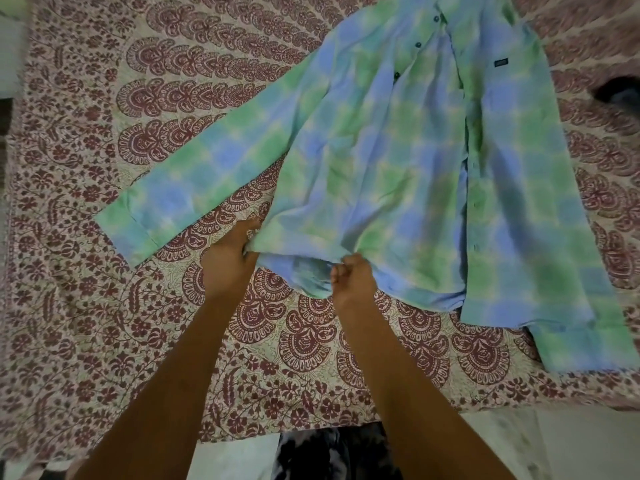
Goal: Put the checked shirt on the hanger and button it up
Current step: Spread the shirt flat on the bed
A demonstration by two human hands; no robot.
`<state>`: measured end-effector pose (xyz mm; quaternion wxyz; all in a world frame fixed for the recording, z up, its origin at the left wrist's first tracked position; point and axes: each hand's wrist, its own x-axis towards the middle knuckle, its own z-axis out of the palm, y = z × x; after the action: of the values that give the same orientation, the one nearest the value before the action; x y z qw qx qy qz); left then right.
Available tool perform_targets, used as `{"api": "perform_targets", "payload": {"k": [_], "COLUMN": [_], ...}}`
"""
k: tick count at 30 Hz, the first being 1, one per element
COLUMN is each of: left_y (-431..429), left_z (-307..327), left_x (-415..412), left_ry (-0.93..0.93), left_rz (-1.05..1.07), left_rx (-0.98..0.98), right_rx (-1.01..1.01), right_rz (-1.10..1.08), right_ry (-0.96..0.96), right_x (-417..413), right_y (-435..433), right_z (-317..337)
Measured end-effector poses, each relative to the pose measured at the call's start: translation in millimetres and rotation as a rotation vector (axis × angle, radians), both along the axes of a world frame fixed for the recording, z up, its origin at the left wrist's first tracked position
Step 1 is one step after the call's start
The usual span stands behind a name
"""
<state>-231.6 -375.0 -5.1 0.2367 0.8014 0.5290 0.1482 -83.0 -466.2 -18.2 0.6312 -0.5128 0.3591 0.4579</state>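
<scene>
Checked shirt [398,161], green and blue, lies spread on a printed bedspread [104,306], hem at the fingers, collar end far beyond them. Nearest, below both wrists: pale floor [554,445] and a strip of dark patterned cloth [332,455]. Left hand [227,261] grips the hem's left corner, fingers curled into the fabric. Right hand [353,277] is clenched round the hem just beside it, bunching the cloth. Hem edge between the two hands is raised slightly off the bedspread. One sleeve [194,188] runs flat, out to the left of the left fingers. Beyond the right fingers, dark buttons [418,45] line a front edge. Small dark label [501,62] farther right. Dark blurred object [616,91] at far right edge, cannot tell what.
</scene>
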Motion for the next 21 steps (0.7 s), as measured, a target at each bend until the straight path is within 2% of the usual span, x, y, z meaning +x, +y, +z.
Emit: {"api": "perform_targets", "payload": {"k": [4, 7, 9, 13, 16, 18, 21], "left_y": [-9, -16, -19, -17, -13, -12, -12], "left_z": [-6, -3, 0, 3, 7, 9, 9], "left_x": [-8, 0, 2, -3, -5, -3, -1], "left_ry": [0.222, 0.289, 0.265, 0.283, 0.366, 0.415, 0.389], "left_rz": [-0.182, -0.1, -0.005, -0.03, -0.039, -0.053, -0.107], "left_rx": [-0.007, -0.076, -0.118, -0.153, -0.148, -0.128, -0.078], "right_rx": [0.111, 0.269, 0.28, 0.013, -0.093, -0.091, -0.004], "right_rz": [-0.028, -0.08, -0.032, 0.409, 0.586, 0.539, 0.328], "right_ry": [-0.078, -0.035, -0.029, -0.121, 0.002, 0.005, -0.26], "right_x": [38, 47, 47, 47, 48, 53, 53], "right_y": [-1, -8, -14, -23, -27, -30, -32], "right_z": [8, 20, 26, 21, 21, 25, 33]}}
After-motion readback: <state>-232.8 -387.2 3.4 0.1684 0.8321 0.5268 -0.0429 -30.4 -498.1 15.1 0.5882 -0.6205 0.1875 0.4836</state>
